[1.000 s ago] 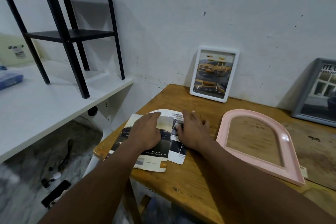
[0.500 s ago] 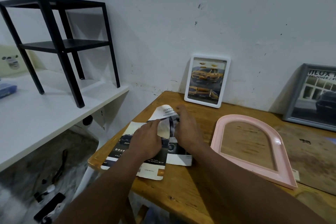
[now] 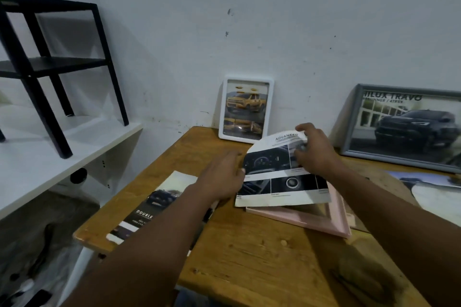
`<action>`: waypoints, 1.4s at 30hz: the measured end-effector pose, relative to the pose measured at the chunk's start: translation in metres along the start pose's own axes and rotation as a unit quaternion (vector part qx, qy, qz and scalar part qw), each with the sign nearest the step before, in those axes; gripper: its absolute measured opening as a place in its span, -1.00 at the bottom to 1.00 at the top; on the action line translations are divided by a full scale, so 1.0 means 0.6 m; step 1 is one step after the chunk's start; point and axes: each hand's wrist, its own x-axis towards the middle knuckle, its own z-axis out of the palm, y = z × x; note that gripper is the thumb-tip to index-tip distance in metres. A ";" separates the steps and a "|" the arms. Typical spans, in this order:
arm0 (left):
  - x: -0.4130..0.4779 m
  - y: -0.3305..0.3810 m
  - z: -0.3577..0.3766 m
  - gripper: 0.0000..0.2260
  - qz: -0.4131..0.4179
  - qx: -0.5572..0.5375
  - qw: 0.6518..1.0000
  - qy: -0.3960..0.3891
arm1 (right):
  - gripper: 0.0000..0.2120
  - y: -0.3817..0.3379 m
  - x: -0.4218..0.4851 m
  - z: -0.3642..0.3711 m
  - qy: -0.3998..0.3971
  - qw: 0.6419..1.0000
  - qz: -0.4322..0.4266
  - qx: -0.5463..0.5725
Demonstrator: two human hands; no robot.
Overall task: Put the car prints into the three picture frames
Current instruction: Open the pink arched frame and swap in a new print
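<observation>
My right hand (image 3: 315,149) grips the arch-cut print (image 3: 279,177) at its top right and holds it over the pink arched frame (image 3: 324,222), which lies flat on the wooden table (image 3: 249,257). My left hand (image 3: 222,177) touches the print's left edge with relaxed fingers. A dark car print (image 3: 152,207) lies flat under my left forearm. Two frames lean on the wall with prints inside: the white frame (image 3: 245,108) shows a yellow truck, the grey frame (image 3: 409,127) a dark car.
Another print (image 3: 434,189) lies on the table at the right edge. A white shelf (image 3: 50,157) stands left of the table and bears a black metal rack (image 3: 50,57). The floor below it holds dark cables.
The arch-cut print has been lifted off the dark print and carried right, over the pink frame. My right hand now grips its top; my left hand has followed to its left edge.
</observation>
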 end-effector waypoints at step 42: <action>0.052 0.208 0.261 -0.65 0.225 0.097 0.967 -0.069 | -0.40 0.260 -0.084 -0.172 0.044 0.929 0.362 -0.064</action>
